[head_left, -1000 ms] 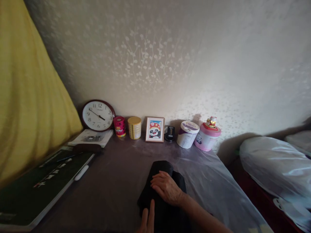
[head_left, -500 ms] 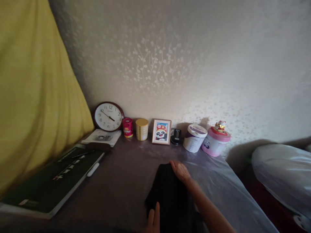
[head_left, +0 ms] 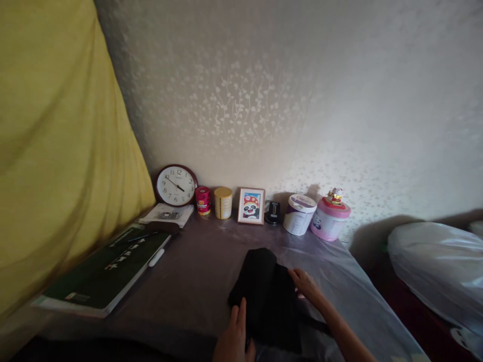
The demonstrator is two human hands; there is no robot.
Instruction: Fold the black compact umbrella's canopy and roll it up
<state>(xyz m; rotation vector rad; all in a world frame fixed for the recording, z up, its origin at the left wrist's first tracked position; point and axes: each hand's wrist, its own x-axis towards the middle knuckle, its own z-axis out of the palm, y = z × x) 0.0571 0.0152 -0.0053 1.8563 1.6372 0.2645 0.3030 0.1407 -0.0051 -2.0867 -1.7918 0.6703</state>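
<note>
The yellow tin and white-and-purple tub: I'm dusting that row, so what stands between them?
In the head view, the framed panda picture and, to its right, a small black object stand between the tin and the tub.

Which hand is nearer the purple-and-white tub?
Right. The right hand is in front of the tub, touching the black cloth; the left hand is farther away, at the cloth's left edge.
</note>
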